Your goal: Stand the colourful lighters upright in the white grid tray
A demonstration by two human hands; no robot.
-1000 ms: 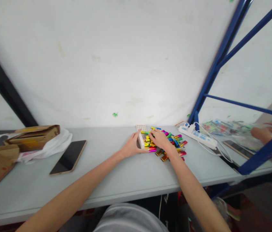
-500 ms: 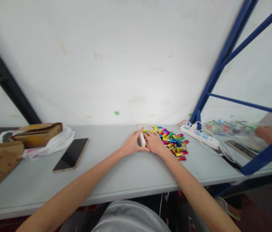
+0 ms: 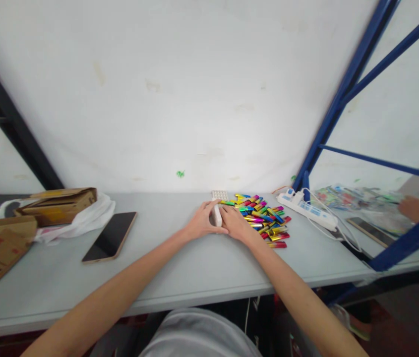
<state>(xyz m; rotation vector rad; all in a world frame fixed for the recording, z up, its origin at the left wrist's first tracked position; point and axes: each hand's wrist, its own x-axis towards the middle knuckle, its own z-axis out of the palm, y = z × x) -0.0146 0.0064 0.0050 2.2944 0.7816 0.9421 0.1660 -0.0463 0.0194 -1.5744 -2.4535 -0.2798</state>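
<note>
My left hand [image 3: 201,225] and my right hand [image 3: 236,224] meet near the far edge of the desk [image 3: 202,272], a little right of its middle. Between them stands a small white block [image 3: 216,215], and both hands touch it. My left fingers curl around its left side and my right fingers press on its right side, so the block is clamped between the two hands. I cannot tell if any finger goes under it.

Just behind the block, closer to the wall, lies a white tray with small holes [image 3: 219,195]. It seems to join the block, but my hands hide the place where they meet.

Just to the right of my right hand lies a heap of coloured batteries [image 3: 263,218], in gold, pink, green and blue. The heap touches the side of my right hand. Further right, near the blue post [image 3: 337,106] of the rack, lies a white power strip [image 3: 308,208] with its cable.

Toward the left part of the desk lies a dark phone [image 3: 110,236], flat, with the screen up. Beyond it, at the left end, is a brown cardboard box [image 3: 58,204] on a white plastic bag [image 3: 86,218].

At the right edge of the view, behind the blue frame, another person's hand [image 3: 415,208] rests over a clear bag.
</note>
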